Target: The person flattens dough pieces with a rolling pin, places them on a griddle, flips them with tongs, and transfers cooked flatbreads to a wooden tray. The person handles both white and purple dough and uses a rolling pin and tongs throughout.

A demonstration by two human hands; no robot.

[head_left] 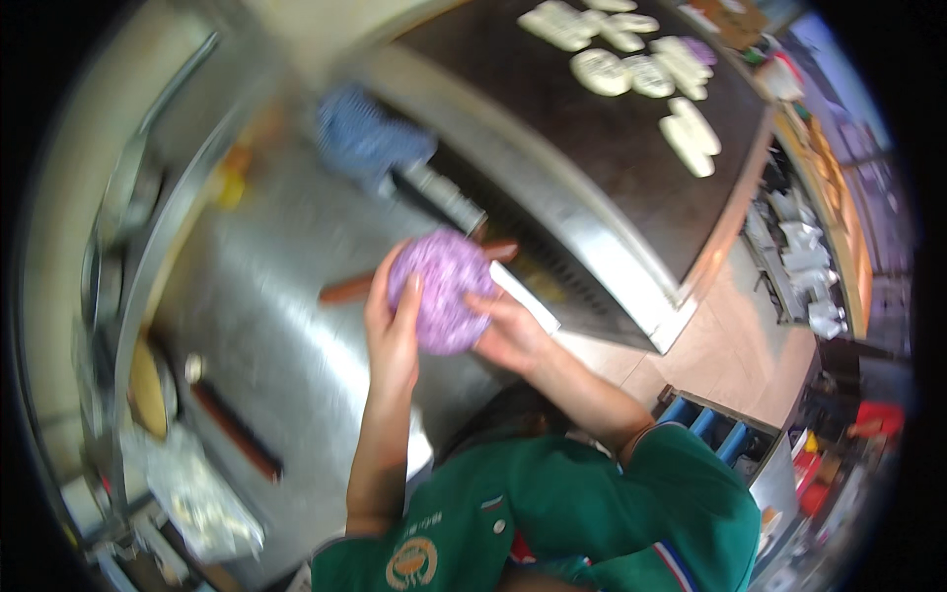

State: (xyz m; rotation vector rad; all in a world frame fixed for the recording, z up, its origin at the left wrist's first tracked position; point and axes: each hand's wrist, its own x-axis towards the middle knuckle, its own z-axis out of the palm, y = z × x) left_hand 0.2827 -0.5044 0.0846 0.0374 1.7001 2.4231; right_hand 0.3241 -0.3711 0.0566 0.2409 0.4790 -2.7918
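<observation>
Between my two hands is a round, flat piece of purple dough (pixel 444 296), lifted above a steel worktable (pixel 266 326). My left hand (pixel 391 321) grips its left edge, thumb lying on the face turned to me. At the lower right edge my right hand (pixel 508 326) pinches it, thumb on top as well. The fingers behind the dough are hidden. Beyond it lies a brown wooden rod (pixel 345 291), probably a rolling pin, partly covered by the dough and my hands. A blue cloth (pixel 370 138) is bunched farther back, near the table's edge.
A dark griddle (pixel 592 148) at upper right carries several pale flat dough pieces (pixel 602 72); its metal edge (pixel 631 286) runs beside the worktable. At left are another brown rod (pixel 235 432) and a clear plastic bag (pixel 202 493). A blue-divided drawer (pixel 705 424) sits lower right.
</observation>
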